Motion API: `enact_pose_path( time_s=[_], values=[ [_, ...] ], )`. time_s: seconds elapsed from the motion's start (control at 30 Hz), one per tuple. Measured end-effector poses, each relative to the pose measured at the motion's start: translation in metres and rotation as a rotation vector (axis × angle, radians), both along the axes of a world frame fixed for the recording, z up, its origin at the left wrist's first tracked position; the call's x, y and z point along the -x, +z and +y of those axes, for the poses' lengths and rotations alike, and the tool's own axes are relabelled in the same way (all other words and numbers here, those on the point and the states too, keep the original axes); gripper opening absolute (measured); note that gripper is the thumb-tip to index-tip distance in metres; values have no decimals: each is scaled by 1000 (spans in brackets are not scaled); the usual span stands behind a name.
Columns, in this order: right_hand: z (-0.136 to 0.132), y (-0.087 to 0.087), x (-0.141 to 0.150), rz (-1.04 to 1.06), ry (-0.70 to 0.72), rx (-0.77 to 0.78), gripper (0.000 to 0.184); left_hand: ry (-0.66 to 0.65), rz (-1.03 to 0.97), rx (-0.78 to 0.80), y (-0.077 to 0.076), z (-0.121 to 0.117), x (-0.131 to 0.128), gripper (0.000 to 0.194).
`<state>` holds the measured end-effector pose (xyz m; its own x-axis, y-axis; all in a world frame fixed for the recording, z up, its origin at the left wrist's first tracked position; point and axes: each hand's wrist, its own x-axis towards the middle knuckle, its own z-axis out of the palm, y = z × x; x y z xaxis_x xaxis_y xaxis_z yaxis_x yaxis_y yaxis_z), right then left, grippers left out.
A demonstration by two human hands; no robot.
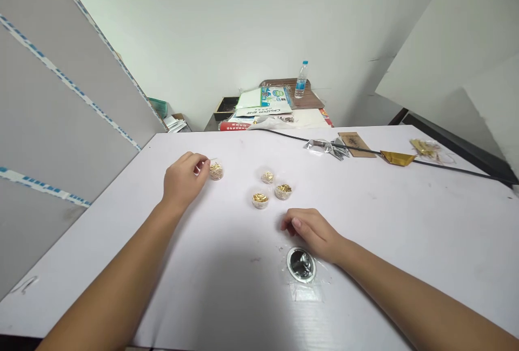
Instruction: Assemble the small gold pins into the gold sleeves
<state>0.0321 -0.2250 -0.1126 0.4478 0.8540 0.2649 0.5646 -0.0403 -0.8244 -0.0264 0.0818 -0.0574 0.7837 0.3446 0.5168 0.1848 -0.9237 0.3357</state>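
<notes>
My left hand (184, 178) rests on the white table (405, 221) with its fingers curled around a small clear pot of gold bits (216, 170) at its fingertips. Three more small pots of gold bits (271, 189) stand together in the middle of the table. My right hand (314, 230) lies just below them, fingers curled loosely, holding nothing I can see. A round silver lid or dish (300, 264) under clear tape sits right beneath my right wrist.
A black cable (425, 161) runs across the far side of the table, past clear wrappers (324, 146), a brown card (357, 144) and gold foil pieces (399, 158). Grey boards (60, 124) lean at the left. Behind the table stand papers and a water bottle (300, 79).
</notes>
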Motion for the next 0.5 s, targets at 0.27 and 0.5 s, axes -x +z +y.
enact_pose_path(
  time_s=[0.27, 0.5],
  values=[
    [1, -1, 1, -68, -8, -19, 51, 51, 35, 91, -4, 16, 0, 21],
    [-8, 32, 7, -230, -106, -136, 32, -305, -450, 621, 70, 1, 51, 29]
  ],
)
